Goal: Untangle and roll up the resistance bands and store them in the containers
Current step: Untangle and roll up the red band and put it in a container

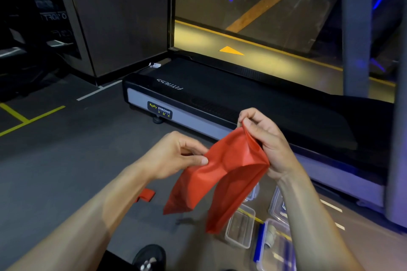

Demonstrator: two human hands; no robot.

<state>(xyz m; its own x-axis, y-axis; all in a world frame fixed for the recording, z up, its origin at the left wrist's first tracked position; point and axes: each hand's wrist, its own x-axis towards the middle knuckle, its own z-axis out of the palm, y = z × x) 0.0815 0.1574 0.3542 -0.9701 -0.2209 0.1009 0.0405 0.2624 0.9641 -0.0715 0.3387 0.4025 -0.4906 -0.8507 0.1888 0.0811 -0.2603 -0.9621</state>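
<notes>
- The wide, thin red rubber resistance band (222, 174) hangs in the air between both hands, above the grey gym floor (66, 171); its two ends droop toward the clear plastic containers (240, 226).
- The left hand (176, 156) pinches one edge between thumb and fingers (203, 160); the right hand (264, 138) pinches the top fold, fingers curled.
- It looks light, limp and stretchy, likely a bit tacky, so it sags wherever unsupported.
- Best held at one short end, flattened, then rolled tightly.
- A small red folded piece (146, 194) lies on the floor.
</notes>
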